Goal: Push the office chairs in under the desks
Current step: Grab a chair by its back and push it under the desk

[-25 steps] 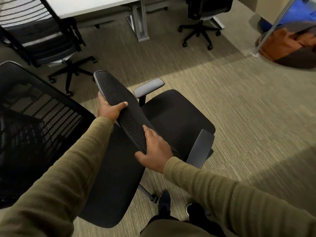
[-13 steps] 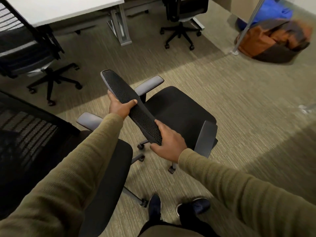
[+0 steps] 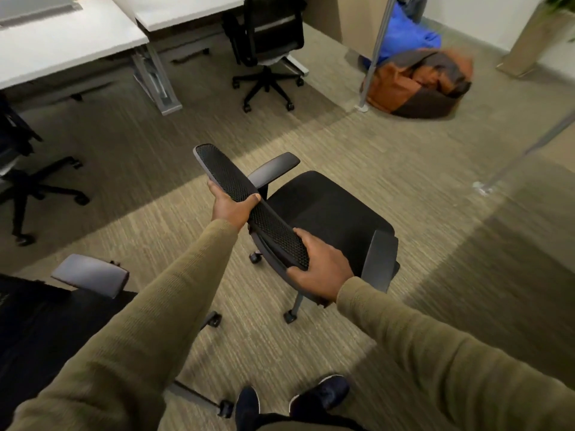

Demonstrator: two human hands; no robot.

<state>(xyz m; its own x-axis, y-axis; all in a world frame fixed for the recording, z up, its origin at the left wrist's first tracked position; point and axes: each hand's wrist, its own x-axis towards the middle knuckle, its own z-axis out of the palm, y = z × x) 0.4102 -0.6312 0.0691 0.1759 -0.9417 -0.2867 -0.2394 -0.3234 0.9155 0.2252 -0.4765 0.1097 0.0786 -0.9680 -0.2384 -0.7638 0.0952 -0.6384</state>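
A black office chair (image 3: 326, 213) with grey armrests stands on the carpet in front of me, its seat facing away. My left hand (image 3: 231, 206) grips the left part of its mesh backrest top (image 3: 249, 206). My right hand (image 3: 323, 269) grips the right end of that same backrest. White desks (image 3: 68, 48) stand at the far left and back. A second black chair (image 3: 267, 35) sits by the back desk (image 3: 186, 10). Another chair (image 3: 87, 275) is close at my lower left, and a further chair (image 3: 18, 169) stands at the left edge.
A brown and orange bean bag (image 3: 420, 85) and a blue one (image 3: 404, 38) lie at the back right beside a metal pole (image 3: 373, 57). Another slanted pole foot (image 3: 485, 188) rests on the carpet to the right. My shoes (image 3: 292, 399) show at the bottom.
The chair I hold has rolled away from the chair at my lower left and farther out in front of me, with my arms now stretched. Both hands kept their grip on the backrest.
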